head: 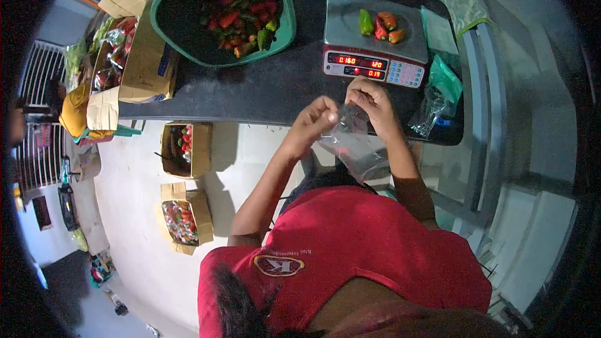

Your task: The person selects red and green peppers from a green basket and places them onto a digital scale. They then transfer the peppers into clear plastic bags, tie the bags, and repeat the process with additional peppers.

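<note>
A clear plastic bag [354, 138] hangs between my two hands in front of the table edge. My left hand [313, 124] pinches its upper edge on one side, and my right hand [371, 101] pinches the other side, close to the scale's keypad. On the metal pan of the digital scale [345, 19] lie a green pepper [365, 22] and several red and orange peppers [381, 29]. The scale's red display is lit. To the left, a large green-rimmed tub [286, 19] holds many red and green peppers [256, 7].
Clear and green plastic bags [441, 80] lie right of the scale on the dark table [225, 94]. A cardboard box [143, 65] with bagged produce stands at the left. Two open cardboard boxes [201, 150] of peppers sit on the floor. A bench [483, 103] is at the right.
</note>
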Available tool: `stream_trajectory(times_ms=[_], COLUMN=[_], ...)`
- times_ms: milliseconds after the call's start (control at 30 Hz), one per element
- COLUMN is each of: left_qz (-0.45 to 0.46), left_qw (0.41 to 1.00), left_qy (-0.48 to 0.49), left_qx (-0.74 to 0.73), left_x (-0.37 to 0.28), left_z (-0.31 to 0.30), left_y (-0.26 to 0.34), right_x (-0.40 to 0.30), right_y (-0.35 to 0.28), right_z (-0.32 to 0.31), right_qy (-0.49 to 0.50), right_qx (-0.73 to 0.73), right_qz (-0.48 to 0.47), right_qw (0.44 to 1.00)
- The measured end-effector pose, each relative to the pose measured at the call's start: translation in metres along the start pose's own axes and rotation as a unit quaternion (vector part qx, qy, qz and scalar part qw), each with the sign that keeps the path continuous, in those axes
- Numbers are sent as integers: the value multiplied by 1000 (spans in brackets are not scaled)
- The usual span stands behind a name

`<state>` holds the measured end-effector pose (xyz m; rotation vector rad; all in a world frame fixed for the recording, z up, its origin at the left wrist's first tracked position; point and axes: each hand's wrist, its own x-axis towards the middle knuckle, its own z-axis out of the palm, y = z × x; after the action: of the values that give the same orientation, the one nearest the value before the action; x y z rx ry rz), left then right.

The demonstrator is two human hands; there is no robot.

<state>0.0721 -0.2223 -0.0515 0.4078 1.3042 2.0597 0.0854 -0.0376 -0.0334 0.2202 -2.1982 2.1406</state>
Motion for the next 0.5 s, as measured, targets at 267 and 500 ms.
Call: stream_trajectory(times_ms=[267,500], left_qz=[-50,23], left_qw=[994,998], left_qy=[2,48], left_qx=[99,33], left_x=[-9,-1], left_z=[-39,-62], left_y=[10,22], right_x=[3,8], right_y=[19,14], right_z=[33,28], right_qy=[66,-105], right_qx=[297,93], right_qz=[183,170], right_qw=[935,976])
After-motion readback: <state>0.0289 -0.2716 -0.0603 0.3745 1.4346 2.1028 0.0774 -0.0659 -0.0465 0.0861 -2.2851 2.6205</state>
